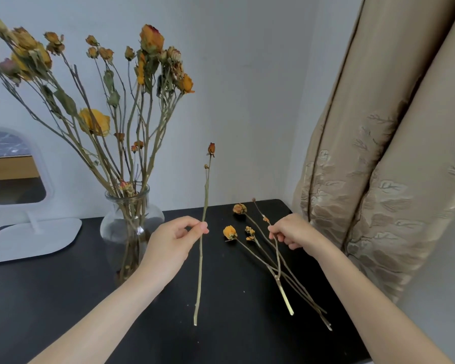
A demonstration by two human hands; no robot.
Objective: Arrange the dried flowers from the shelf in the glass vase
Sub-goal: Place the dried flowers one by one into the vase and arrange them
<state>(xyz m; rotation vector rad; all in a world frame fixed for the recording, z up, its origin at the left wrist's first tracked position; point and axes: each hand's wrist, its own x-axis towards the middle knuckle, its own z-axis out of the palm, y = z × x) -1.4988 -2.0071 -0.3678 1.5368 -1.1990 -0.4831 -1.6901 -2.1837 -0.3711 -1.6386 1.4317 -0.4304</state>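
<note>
A round glass vase (111,227) stands on the black shelf top (63,298), holding several dried flowers (142,74) with orange and yellow heads. My left hand (174,240) pinches a long dried stem (205,200) upright, right of the vase; a small orange bud tops it. My right hand (292,232) pinches a thin dried stem (277,256) from the loose stems (258,250) that lie on the shelf top.
A white-framed mirror (13,166) on a flat white base stands at the left. A beige patterned curtain (384,166) hangs at the right, close to the shelf's right edge. A pale wall runs behind everything.
</note>
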